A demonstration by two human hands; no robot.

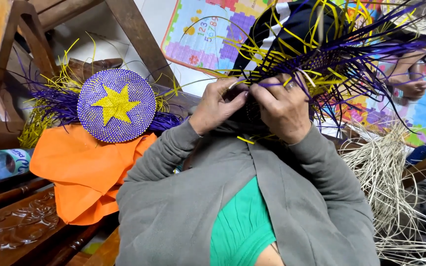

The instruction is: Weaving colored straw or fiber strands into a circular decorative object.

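Note:
Both my hands are raised together in front of me on a partly woven piece (321,61) of purple and yellow strips, whose loose ends fan out up and to the right. My left hand (216,105) pinches strips at the weave's lower left edge. My right hand (284,106), with a ring on one finger, grips the strips right beside it. Grey sleeves cover both arms. A finished round woven disc (116,105), purple with a yellow star, lies to the left on orange cloth (82,170).
Pale loose straw fibres (395,182) pile at the right. A clear plastic bottle (1,165) lies at the far left on carved dark wood furniture (16,226). A colourful foam play mat (208,29) covers the floor behind, with another person's bare foot (410,81) at the upper right.

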